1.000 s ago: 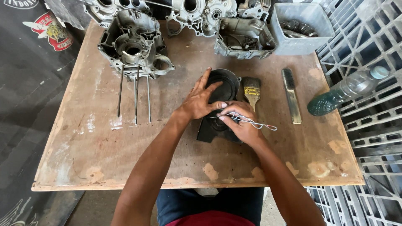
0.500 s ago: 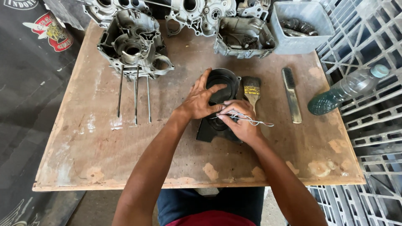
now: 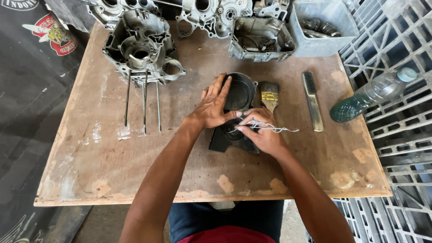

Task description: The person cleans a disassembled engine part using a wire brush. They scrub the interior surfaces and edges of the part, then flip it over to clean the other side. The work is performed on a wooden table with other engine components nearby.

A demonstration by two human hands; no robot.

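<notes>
A black engine cover lies in the middle of the wooden table. My left hand rests flat on its left side, fingers spread, pressing it down. My right hand sits on the cover's lower right part and pinches a piece of twisted silver wire between thumb and fingers; the wire's free end sticks out to the right. The lower middle of the cover is hidden under both hands.
A paintbrush and a wire brush lie right of the cover. Three long studs and a grey crankcase half sit at left. More engine cases, a grey tub, a plastic bottle on crates.
Both hands stay on the black cover almost unmoved; the right hand with the wire has shifted only slightly.
</notes>
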